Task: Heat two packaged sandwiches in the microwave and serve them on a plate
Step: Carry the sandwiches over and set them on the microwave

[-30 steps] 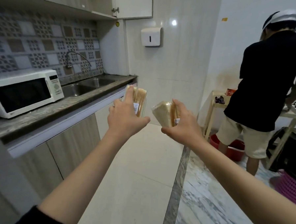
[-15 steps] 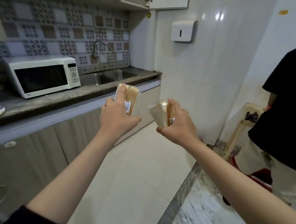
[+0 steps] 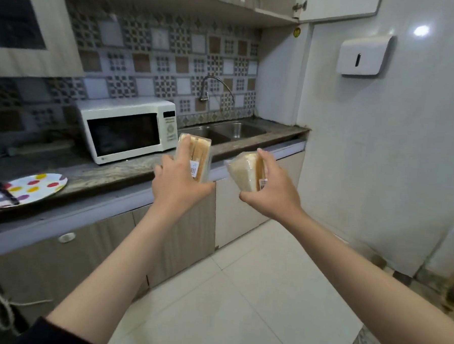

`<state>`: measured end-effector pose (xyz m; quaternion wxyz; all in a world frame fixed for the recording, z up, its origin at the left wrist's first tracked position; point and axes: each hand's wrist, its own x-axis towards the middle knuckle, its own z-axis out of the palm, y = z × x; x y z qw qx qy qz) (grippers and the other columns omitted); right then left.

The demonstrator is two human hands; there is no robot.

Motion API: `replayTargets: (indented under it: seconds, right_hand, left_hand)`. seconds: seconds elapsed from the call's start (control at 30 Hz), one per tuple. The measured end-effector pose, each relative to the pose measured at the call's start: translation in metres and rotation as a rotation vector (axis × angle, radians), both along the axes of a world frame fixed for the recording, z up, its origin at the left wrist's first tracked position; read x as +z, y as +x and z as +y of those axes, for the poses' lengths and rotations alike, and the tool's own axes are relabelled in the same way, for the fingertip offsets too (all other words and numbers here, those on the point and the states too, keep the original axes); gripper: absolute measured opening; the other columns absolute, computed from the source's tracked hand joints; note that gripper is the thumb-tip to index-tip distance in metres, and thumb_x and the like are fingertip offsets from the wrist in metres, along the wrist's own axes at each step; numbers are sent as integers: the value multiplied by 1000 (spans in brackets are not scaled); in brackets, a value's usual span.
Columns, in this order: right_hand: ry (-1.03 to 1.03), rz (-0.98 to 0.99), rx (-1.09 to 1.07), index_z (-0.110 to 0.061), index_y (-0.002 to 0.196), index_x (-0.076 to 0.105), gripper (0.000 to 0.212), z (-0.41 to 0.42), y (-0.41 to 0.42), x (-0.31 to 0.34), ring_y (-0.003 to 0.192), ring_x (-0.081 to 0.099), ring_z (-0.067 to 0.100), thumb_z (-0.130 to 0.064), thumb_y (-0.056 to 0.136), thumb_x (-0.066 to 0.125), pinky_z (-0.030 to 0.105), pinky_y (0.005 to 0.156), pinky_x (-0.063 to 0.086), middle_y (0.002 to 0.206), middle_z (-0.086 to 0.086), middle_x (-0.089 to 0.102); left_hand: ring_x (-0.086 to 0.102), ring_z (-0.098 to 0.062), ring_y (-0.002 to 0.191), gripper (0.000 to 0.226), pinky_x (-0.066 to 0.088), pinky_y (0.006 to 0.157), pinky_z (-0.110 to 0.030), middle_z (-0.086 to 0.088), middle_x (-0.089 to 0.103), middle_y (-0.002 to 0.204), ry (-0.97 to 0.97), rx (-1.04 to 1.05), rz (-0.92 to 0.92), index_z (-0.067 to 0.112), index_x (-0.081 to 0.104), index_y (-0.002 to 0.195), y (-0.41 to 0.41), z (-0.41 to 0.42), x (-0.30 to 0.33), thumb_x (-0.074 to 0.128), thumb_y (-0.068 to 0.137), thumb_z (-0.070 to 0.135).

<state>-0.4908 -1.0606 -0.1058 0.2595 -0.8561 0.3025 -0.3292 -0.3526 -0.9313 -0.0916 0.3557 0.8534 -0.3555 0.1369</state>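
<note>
My left hand (image 3: pixel 176 185) grips one packaged sandwich (image 3: pixel 199 154) upright, its clear wrapper and barcode label facing me. My right hand (image 3: pixel 270 194) holds the second packaged sandwich (image 3: pixel 243 172) tilted, with the bread face showing. Both hands are out in front of me, above the floor and just short of the counter edge. A white microwave (image 3: pixel 128 130) with its door closed stands on the stone counter (image 3: pixel 110 172), behind and left of my left hand. A white plate with coloured dots (image 3: pixel 38 185) lies on the counter at the far left, with a dark utensil (image 3: pixel 4 189) resting on it.
A double steel sink (image 3: pixel 230 131) with a curved tap (image 3: pixel 217 88) sits right of the microwave. Wall cupboards (image 3: pixel 177 1) hang overhead. A white paper dispenser (image 3: pixel 363 55) is fixed to the right wall. Base cabinets (image 3: pixel 185 238) run below the counter, and pale floor tiles (image 3: pixel 240 304) stretch under my arms.
My view has swung left toward the counter: the person in black has left the frame, the microwave has shifted toward the centre, and the dotted plate has come fully into sight. Both hands still hold their sandwiches.
</note>
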Motion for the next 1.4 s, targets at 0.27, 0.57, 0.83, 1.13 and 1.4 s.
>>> replayTargets:
  seconds: [0.27,0.57,0.83,1.13,1.4]
  right_hand:
    - [-1,-11,156,-44,143,18,99,-38,173,4,95,52,17,-38,62,76,33,76,49,120,1,45]
    - [3,47,331,-45,141,21,97,-108,283,-8,93,45,13,-35,61,75,31,78,43,125,0,46]
    - [-30,46,434,-43,142,22,101,-151,364,1,100,54,22,-39,58,79,39,84,51,121,4,49]
    - [0,-23,445,-41,142,24,94,-162,527,20,90,45,12,-32,64,76,29,75,39,129,3,47]
    - [24,-67,404,-41,145,20,99,-164,703,53,90,44,8,-34,65,78,30,76,43,131,0,46]
  left_hand:
    - [48,-37,103,101,46,84,-44,-16,47,112,-23,159,14,36,11,143,148,-26,4,75,65,40]
    - [47,-38,107,101,41,86,-40,-16,47,118,-30,380,48,36,12,144,230,-68,-11,75,66,42]
    - [45,-37,107,103,42,84,-41,-16,44,120,-14,495,58,38,10,144,302,-96,-9,75,65,42]
    - [45,-36,110,96,38,78,-36,-13,45,122,-26,497,39,38,13,143,470,-114,10,74,69,40]
    - [49,-35,112,96,42,81,-38,-10,44,127,-17,406,37,35,12,143,646,-131,35,74,70,42]
